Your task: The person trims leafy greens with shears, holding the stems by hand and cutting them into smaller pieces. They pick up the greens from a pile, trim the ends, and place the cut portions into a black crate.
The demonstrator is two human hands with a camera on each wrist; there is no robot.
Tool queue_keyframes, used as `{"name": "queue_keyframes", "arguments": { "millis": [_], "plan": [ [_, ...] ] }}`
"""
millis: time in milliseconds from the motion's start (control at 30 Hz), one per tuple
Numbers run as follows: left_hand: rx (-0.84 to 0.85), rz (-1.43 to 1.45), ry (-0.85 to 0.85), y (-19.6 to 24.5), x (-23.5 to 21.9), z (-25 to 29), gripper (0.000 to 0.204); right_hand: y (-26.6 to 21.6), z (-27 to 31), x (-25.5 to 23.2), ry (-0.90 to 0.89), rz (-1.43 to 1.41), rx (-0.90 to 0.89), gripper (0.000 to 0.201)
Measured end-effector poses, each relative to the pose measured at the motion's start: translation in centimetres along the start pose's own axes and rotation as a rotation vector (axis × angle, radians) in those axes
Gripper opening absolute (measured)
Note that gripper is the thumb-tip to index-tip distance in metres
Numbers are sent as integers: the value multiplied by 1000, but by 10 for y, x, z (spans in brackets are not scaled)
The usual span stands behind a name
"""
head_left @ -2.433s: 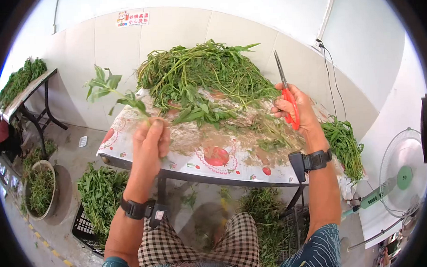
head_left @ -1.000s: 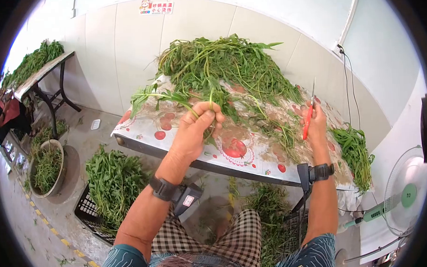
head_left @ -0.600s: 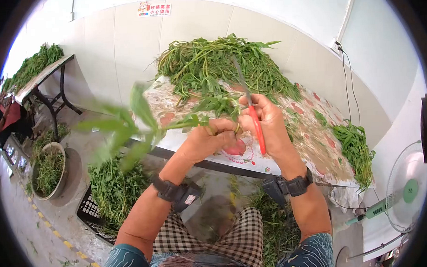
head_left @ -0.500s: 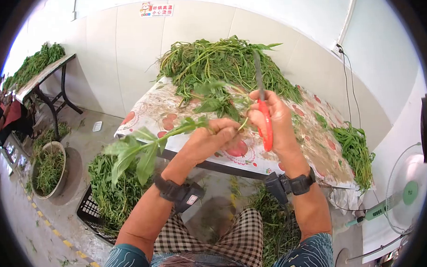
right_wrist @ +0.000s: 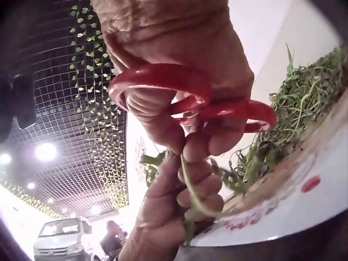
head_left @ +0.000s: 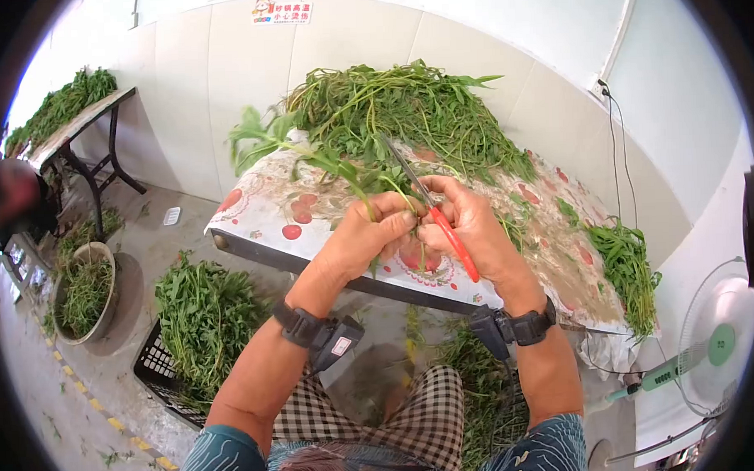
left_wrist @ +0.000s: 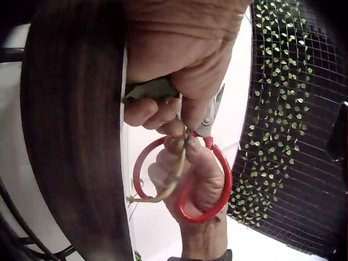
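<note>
In the head view my left hand (head_left: 362, 238) grips a leafy green stem (head_left: 329, 164), its leafy top pointing away to the upper left. Red-handled scissors (head_left: 455, 246) lie in my right hand (head_left: 481, 236), blades pointing up and forward. Both hands meet at the fingertips over the table's front edge. In the right wrist view, the right thumb and finger pinch a bare pale stalk (right_wrist: 190, 187) beside the left fingers. That bent stalk (left_wrist: 175, 185) also hangs past the scissor loops in the left wrist view. The left palm hides part of the plant.
A big heap of greens (head_left: 398, 118) covers the back of the table (head_left: 265, 235). More greens (head_left: 623, 268) hang at its right edge. On the floor stand a black crate (head_left: 157, 363) and a round tub (head_left: 114, 303); a fan (head_left: 717, 340) is at right.
My hands, far apart at first, have come together. The leafy stem in my left hand first swung left and down, then back up toward the heap. The right hand keeps the scissors.
</note>
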State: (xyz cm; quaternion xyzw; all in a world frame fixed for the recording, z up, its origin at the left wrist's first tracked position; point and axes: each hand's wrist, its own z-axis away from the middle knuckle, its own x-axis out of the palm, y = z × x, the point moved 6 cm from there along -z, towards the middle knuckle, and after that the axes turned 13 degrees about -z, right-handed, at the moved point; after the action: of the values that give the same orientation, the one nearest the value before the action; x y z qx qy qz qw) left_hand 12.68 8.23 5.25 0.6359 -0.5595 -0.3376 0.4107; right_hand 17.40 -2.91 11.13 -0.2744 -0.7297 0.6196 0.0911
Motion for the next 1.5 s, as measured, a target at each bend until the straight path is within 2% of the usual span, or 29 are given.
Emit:
{"name": "queue_keyframes", "arguments": {
  "millis": [133,233,333,433,567,633,733,833,933,1033,1133,1433,1500],
  "plan": [
    [46,39,70,-4,-5,-1,14,0,0,2,54,8,-49,48],
    [44,247,250,-7,-17,0,11,8,6,-11,133,-18,-10,53],
    [35,387,374,-10,-26,2,10,8,15,-10,53,-335,-100,60],
    [46,454,456,-14,-31,3,9,9,32,-14,48,-538,-103,67],
    [78,445,503,-13,-36,3,10,2,59,-7,-176,-323,-26,62],
    [78,440,505,-13,-34,3,10,6,70,-4,-216,-207,65,59],
    [85,442,428,-10,-30,3,10,8,66,-3,-76,-7,209,55],
    [117,410,400,-6,-28,4,10,4,60,-3,-32,102,262,49],
    [121,410,435,-5,-30,5,12,18,60,-9,-67,-111,448,67],
    [169,414,492,-5,-33,6,12,5,62,-4,-44,64,257,41],
    [168,436,511,-8,-36,5,12,15,67,-7,-81,-11,303,40],
    [156,291,161,3,-13,3,11,10,57,-14,-27,17,181,40],
    [145,318,153,4,-13,3,11,4,61,-14,-1,45,281,38]
  ]
}}
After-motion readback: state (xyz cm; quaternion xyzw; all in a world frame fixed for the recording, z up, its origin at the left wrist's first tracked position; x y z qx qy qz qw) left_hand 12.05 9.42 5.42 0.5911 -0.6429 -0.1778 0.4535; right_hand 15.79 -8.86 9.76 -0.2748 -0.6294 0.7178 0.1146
